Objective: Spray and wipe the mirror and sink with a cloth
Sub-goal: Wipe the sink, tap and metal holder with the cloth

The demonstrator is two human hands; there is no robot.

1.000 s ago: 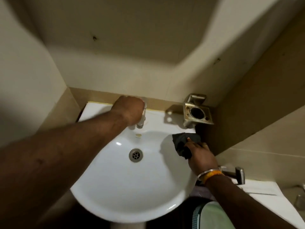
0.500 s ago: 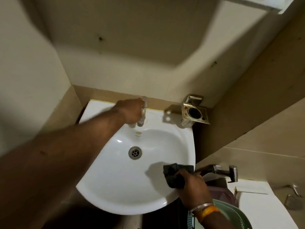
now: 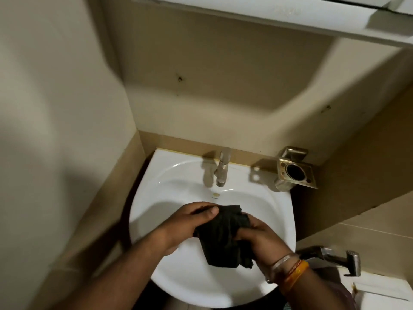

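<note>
Dark, almost black fabric, soft and deeply creased, makes up the cloth (image 3: 225, 238), which is bunched into a loose wad above the middle of the sink (image 3: 277, 211) bowl, its lower folds hanging in a ragged point toward the near rim. Both hands hold it: the left hand (image 3: 185, 224) curls round its upper left side with the thumb lying across the top of the fabric, and the right hand (image 3: 261, 236) grips the right side, fingers tucked into the folds. On the right wrist sit a smooth metal bangle (image 3: 282, 261) and an orange thread band (image 3: 297, 270) just beside it. The sink is glossy white ceramic, rounded at the front and squared at the back, with soft highlights along its inner curve and a small round overflow hole (image 3: 216, 195) below the tap. The tap (image 3: 222, 168) is a slim upright column of brushed metal standing on the back ledge, casting a shadow to its left. At the sink's back right corner a square metal holder (image 3: 296, 172) with a round opening is fixed to the wall, its surface dull and spotted. The walls are matt beige, with tan tiles lower down. Overhead, the flat white underside of a cabinet (image 3: 268, 12) crosses the top of the view. To the lower right a chunky metal spray handle (image 3: 335, 257) juts out above a white surface.
</note>
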